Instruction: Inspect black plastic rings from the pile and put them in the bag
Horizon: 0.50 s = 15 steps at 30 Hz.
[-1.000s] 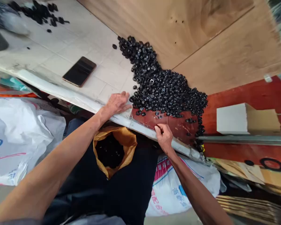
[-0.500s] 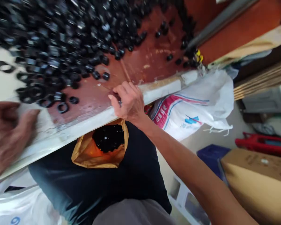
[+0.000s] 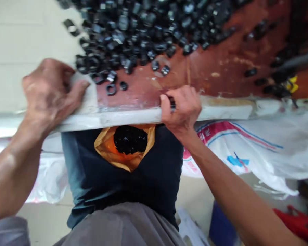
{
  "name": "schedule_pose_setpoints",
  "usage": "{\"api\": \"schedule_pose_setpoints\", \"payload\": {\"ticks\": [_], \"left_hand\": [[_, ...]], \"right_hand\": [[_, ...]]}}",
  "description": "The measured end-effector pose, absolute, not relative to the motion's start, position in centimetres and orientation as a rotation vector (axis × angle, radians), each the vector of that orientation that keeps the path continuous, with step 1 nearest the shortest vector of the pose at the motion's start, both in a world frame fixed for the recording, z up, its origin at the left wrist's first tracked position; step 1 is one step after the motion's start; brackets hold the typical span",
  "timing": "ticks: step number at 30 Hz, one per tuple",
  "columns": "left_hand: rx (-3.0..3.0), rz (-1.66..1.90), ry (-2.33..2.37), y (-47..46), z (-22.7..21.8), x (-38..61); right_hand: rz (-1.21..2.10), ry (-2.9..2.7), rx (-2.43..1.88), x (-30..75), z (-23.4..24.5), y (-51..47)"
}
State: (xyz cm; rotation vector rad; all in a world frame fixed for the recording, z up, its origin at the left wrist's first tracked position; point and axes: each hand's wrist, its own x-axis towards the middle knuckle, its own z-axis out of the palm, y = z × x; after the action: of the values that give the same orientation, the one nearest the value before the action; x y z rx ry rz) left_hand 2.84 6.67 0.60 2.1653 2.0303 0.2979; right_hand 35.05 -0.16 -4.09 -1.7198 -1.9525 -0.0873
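The right hand [image 3: 181,107] pinches a black fitting [image 3: 172,104]; the half-open left hand [image 3: 51,94] rests beside the heap [image 3: 123,37].

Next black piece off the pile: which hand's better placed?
Left, likely: the left hand looks empty and sits on the white edge beside the black parts; the right hand pinches a black piece.

Two bare hands, the left hand [image 3: 50,94] and the right hand [image 3: 181,109], reach over one red-brown board [image 3: 220,68], with one black fitting [image 3: 172,104] showing in the right hand's fingers. Hundreds of black fittings [image 3: 128,37], too many to count, lie heaped nearby. Below sit one brown paper bag [image 3: 105,147], one white woven sack [image 3: 246,150] and a second white woven sack [image 3: 51,177].
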Motion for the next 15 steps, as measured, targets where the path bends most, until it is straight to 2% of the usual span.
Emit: {"api": "schedule_pose_setpoints", "payload": {"ticks": [4,15], "left_hand": [[2.224,0.392,1.939,6.9,-0.1,2.4],[2.267,0.364,1.807,6.6,-0.4,3.2]], "right_hand": [[-0.201,-1.99,-1.718,35.2,-3.9,0.2],[-0.315,-1.992,-1.633,36.6,-4.8,-0.2]]}}
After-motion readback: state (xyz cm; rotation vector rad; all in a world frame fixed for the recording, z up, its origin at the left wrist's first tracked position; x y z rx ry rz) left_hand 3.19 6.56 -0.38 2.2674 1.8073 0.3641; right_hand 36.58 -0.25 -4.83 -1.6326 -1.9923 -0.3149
